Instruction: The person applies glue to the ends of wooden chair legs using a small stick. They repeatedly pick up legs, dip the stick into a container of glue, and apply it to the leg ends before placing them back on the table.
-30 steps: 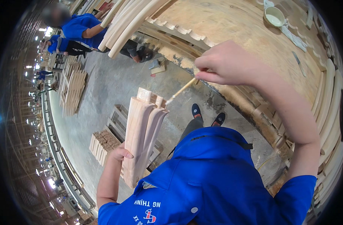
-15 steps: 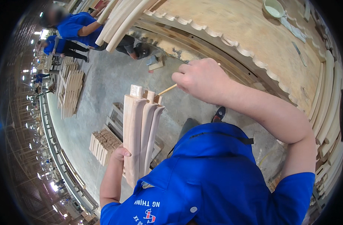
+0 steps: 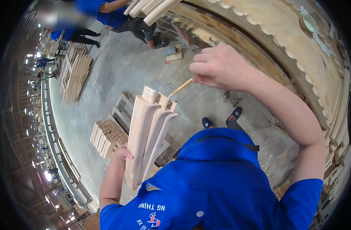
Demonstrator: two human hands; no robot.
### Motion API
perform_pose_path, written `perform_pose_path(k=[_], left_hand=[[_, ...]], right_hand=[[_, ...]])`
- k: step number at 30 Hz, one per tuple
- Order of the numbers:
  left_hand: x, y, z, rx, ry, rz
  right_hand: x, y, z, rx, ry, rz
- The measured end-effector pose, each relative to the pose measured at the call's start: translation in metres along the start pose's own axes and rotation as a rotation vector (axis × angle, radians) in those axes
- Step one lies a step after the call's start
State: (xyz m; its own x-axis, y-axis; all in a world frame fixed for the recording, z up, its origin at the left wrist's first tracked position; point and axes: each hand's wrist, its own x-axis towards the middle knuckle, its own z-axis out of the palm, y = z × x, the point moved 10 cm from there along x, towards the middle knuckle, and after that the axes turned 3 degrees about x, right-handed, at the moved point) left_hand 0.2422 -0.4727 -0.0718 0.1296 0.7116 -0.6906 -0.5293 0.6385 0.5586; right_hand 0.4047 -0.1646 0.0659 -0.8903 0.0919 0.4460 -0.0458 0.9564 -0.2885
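My left hand is wrapped round the side of a bundle of pale curved wooden pieces, held tilted in front of my body. Tenons stick up from the bundle's far end, and the leftmost tenon looks shiny. In my right hand, closed with the knuckles up, is a thin yellowish wooden stick. Its lower tip meets the tenons at the middle and right of the bundle. Whether that tip carries bristles I cannot make out.
A bench with scalloped wooden edging runs along the upper right, bearing a pale green bowl. Curved wood pieces line the right. Stacked wood stands left of the bundle. A co-worker carries wooden pieces at the top.
The whole view has shifted. My right hand and the stick have moved right relative to my body. The bundle leans further right at its far end, and both my feet now show.
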Motion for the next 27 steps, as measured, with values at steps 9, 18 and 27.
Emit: perform_pose_path(k=[9, 18, 27], left_hand=[[-0.015, -0.006, -0.032, -0.043, -0.034, -0.065], [0.011, 0.018, -0.030, -0.111, -0.062, -0.104], [0.031, 0.061, -0.050, 0.165, -0.080, -0.096]], right_hand=[[0.030, -0.035, 0.033, 0.099, -0.014, -0.154], [0.032, 0.000, 0.039, 0.010, -0.072, -0.028], [0.053, 0.066, 0.058, -0.058, -0.152, 0.108]])
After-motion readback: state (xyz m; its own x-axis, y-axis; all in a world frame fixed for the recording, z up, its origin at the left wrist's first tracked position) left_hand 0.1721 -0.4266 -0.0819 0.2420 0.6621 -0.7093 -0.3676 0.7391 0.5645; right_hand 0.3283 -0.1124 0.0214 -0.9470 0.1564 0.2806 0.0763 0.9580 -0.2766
